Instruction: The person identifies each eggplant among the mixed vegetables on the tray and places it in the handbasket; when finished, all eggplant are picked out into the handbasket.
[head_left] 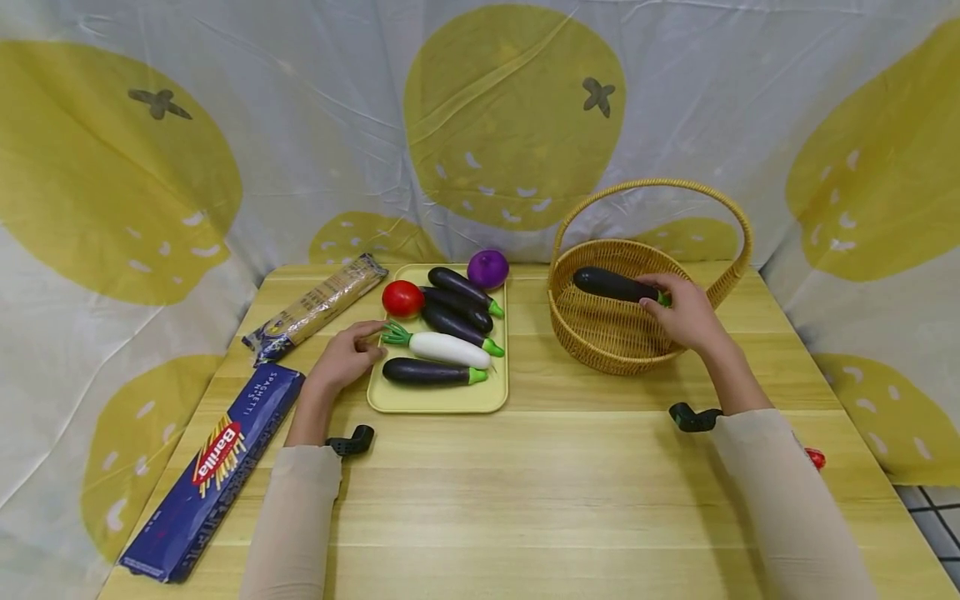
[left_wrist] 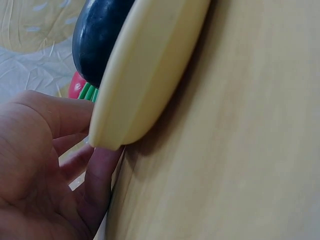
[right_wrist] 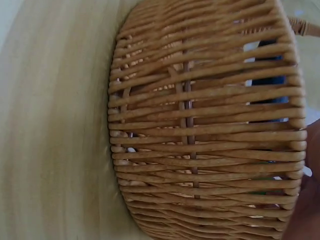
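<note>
My right hand (head_left: 681, 310) holds an eggplant (head_left: 611, 284) by its green stem end, inside the round wicker basket (head_left: 592, 354) and below its tall handle. In the right wrist view the basket's woven wall (right_wrist: 210, 125) hides most of that hand. At the left edge of a yellow tray (head_left: 438, 402), my left hand (head_left: 347, 358) grips the rim (left_wrist: 145, 75) between thumb and fingers. On the tray lie several dark eggplants (head_left: 431, 372), a white radish (head_left: 450, 350) with green leaf stubs, a red tomato (head_left: 402, 299) and a purple onion (head_left: 487, 269) at the back right corner.
Left of the tray lie a clear pack of pasta (head_left: 318, 308) and a blue Barilla spaghetti box (head_left: 217, 475). A small red item (head_left: 815, 457) shows beside the right sleeve. A white cloth with yellow prints (head_left: 517, 117) hangs behind the wooden table (head_left: 525, 500).
</note>
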